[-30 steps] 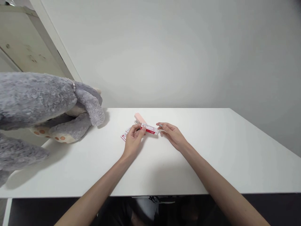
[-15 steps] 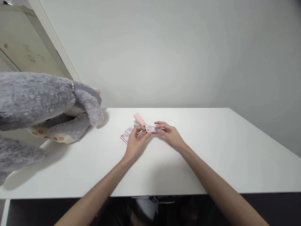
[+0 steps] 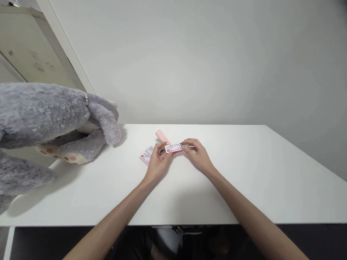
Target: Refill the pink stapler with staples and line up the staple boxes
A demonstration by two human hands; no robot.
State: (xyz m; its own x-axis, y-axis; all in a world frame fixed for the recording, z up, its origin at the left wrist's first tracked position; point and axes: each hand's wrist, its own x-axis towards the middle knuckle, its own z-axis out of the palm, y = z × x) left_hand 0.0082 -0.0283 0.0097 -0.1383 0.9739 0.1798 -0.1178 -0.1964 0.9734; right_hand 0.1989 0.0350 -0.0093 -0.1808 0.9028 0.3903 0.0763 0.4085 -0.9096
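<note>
A small red-and-white staple box [image 3: 173, 148] is held just above the white table [image 3: 244, 180]. My left hand [image 3: 157, 164] pinches its left end with thumb and fingers. My right hand [image 3: 197, 155] is closed on its right end, where something small and grey shows at the fingertips. Behind the box lies a pink stapler [image 3: 162, 136]. Two more red-and-white boxes [image 3: 147, 155] lie flat on the table to the left of my left hand.
A large grey plush toy [image 3: 54, 122] sprawls over the table's left end, its paws resting on the surface. A plain white wall stands right behind the table. A cream cabinet [image 3: 24, 50] is at the upper left. The near table edge runs across the bottom.
My right hand has moved left and closed on the right end of the box. The box has turned to a more level position between both hands.
</note>
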